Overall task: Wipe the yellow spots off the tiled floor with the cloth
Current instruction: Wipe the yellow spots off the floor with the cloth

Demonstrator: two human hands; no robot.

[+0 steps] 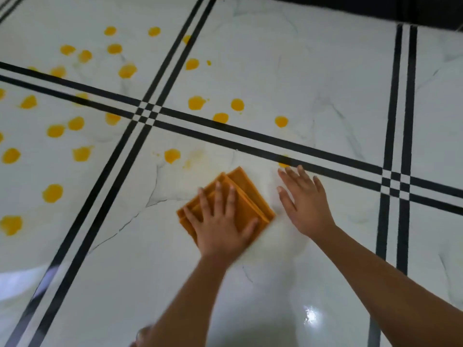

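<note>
Left hand (220,221) presses flat, fingers spread, on the folded orange cloth (246,194) on the white marbled tiled floor (325,96); right hand (304,201) rests open just beside. I'd keep the pressure even and sweep toward the nearest round yellow spots (172,155).

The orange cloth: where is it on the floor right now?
In the head view, the folded orange cloth lies on the white tile just below centre, under the flat left hand; the right hand rests on the same tile close to its right.
</note>
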